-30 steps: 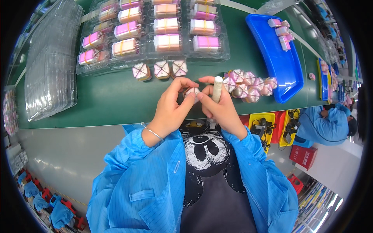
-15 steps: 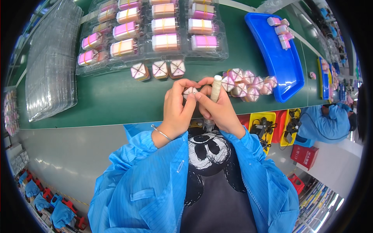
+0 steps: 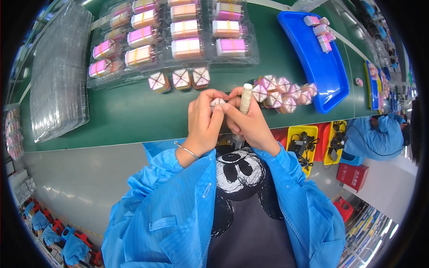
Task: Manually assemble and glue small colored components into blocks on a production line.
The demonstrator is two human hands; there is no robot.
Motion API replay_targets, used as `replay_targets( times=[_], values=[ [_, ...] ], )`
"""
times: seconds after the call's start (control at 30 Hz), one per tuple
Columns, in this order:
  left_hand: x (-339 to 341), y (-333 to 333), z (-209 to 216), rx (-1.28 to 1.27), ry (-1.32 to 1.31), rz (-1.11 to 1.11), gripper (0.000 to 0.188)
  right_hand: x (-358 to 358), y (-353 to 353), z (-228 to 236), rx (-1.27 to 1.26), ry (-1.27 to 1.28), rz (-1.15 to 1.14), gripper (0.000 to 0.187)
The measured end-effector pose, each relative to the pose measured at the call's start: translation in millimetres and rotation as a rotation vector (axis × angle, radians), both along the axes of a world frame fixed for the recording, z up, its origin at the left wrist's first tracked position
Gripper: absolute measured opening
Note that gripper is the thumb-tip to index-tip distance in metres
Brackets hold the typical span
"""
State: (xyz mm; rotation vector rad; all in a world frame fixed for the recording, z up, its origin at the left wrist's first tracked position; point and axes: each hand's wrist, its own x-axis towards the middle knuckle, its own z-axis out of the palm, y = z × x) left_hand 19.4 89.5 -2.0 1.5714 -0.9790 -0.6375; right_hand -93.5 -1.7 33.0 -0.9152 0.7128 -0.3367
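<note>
My left hand (image 3: 203,123) is closed around a small block bundle (image 3: 217,102), whose pale top shows dark crossing lines. From the right, my right hand (image 3: 254,125) meets it with thumb and fingers at the bundle's edge. That same hand grips a cream-coloured stick (image 3: 246,99) with a pale round end, standing upright between thumb and fingers. Much of the held bundle is hidden by my fingers. Three similar bundles (image 3: 181,79) stand in a row just beyond my left hand. A cluster of more bundles (image 3: 286,93) sits to the right of my right hand.
Clear plastic trays (image 3: 250,61) with pink, white and orange banded bundles lie at the back. Stacked empty clear trays (image 3: 58,80) stand at left. A blue tray (image 3: 313,67) holds several bundles at right. Yellow bins (image 3: 292,134) with black adapters are below the table edge.
The view has shifted slightly. Both hands keep nearly the same pose at the bundle, and the stick stays in my right hand.
</note>
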Motion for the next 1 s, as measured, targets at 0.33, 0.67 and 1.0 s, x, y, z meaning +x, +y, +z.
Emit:
replay_targets(
  times=[0.33, 0.67, 1.0],
  values=[
    [3.2, -1.3, -5.5, 0.002, 0.097, -0.042, 0.023, -0.5, -0.6, -0.7, -0.041, -0.023, -0.026, 0.03],
    [21.4, 11.6, 4.3, -0.158, 0.123, -0.208, 0.056, -13.2, -0.3, 24.9, -0.298, -0.138, -0.104, 0.018],
    [19.8, 9.7, 2.2, -0.056, -0.181, -0.133, 0.051, 12.1, -23.1, 41.8, -0.539, -0.591, -0.288, 0.013]
  ],
)
